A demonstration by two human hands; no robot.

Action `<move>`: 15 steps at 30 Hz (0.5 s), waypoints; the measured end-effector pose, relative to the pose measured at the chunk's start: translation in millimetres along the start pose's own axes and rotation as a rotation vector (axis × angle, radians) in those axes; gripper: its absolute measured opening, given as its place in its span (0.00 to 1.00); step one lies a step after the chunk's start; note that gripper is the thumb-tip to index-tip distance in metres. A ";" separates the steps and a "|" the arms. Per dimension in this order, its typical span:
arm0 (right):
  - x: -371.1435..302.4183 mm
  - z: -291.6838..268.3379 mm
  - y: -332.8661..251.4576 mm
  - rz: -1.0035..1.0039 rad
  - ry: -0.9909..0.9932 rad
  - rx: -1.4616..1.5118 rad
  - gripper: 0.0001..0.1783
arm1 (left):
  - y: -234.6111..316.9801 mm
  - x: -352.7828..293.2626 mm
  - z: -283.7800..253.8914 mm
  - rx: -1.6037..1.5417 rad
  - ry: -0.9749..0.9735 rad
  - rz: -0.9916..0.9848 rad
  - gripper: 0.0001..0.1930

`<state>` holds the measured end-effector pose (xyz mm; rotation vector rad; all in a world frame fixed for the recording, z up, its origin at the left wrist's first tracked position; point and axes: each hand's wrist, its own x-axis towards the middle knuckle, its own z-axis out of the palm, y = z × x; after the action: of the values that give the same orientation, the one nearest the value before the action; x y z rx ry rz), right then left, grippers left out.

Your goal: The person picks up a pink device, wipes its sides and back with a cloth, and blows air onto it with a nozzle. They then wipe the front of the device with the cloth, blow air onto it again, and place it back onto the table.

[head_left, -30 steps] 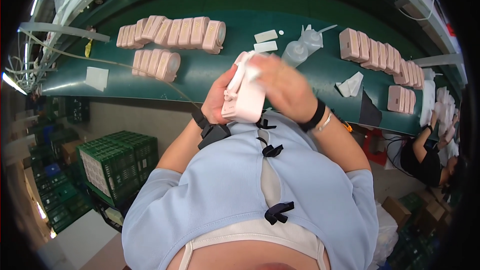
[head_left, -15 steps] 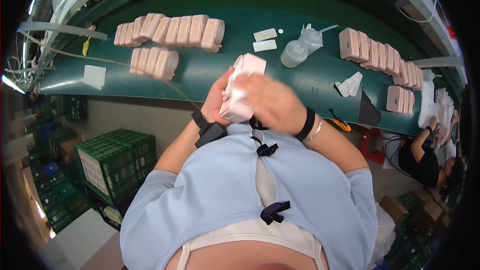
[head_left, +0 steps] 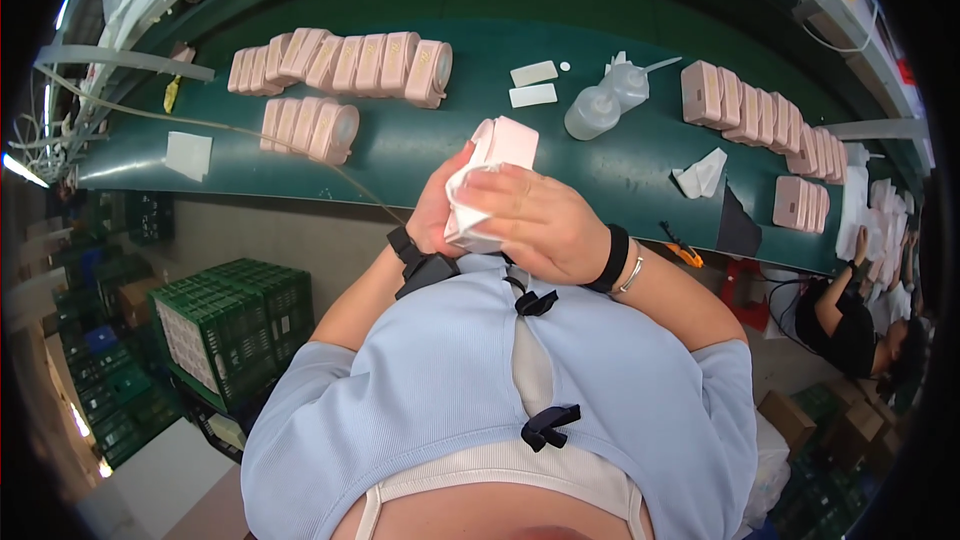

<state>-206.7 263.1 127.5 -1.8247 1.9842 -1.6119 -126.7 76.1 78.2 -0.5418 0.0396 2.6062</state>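
Observation:
My left hand (head_left: 433,210) is wrapped around the side of a pink boxy casing (head_left: 513,143), held up in front of my chest at the table's near edge. A white cloth (head_left: 464,217) lies against the casing's face. My right hand (head_left: 545,223) presses that cloth onto the casing, its fingers laid across it and bent. The right palm and fingers hide much of the casing's lower part. Similar pink casings stand in a long row (head_left: 345,62) and a shorter row (head_left: 310,128) at the left of the table.
More pink casings (head_left: 745,108) line the right side of the green table (head_left: 420,145). Beyond my hands are two squeeze bottles (head_left: 593,113) and white rectangular pieces (head_left: 533,94). A crumpled white cloth (head_left: 700,174) and an orange-handled tool (head_left: 684,254) lie rightward. Another person (head_left: 850,310) works at far right.
My right hand, blurred before, now shows sharply, flatter over the cloth and slightly lower on the casing. The left hand still holds the casing.

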 end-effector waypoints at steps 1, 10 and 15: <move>4.9 -6.5 8.3 0.017 0.014 -0.046 0.13 | -1.9 -0.5 7.8 0.036 0.067 0.020 0.23; 5.2 -18.1 11.8 0.048 -0.052 -0.185 0.15 | -0.7 -0.7 -5.7 -0.046 -0.139 -0.051 0.23; 1.5 -1.0 -18.3 -0.078 -0.180 -0.079 0.15 | 1.5 6.0 0.9 0.058 0.061 0.029 0.23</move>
<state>-194.4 266.3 140.7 -2.0192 1.9484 -1.3483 -132.5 77.6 76.7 -0.6036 0.1430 2.6074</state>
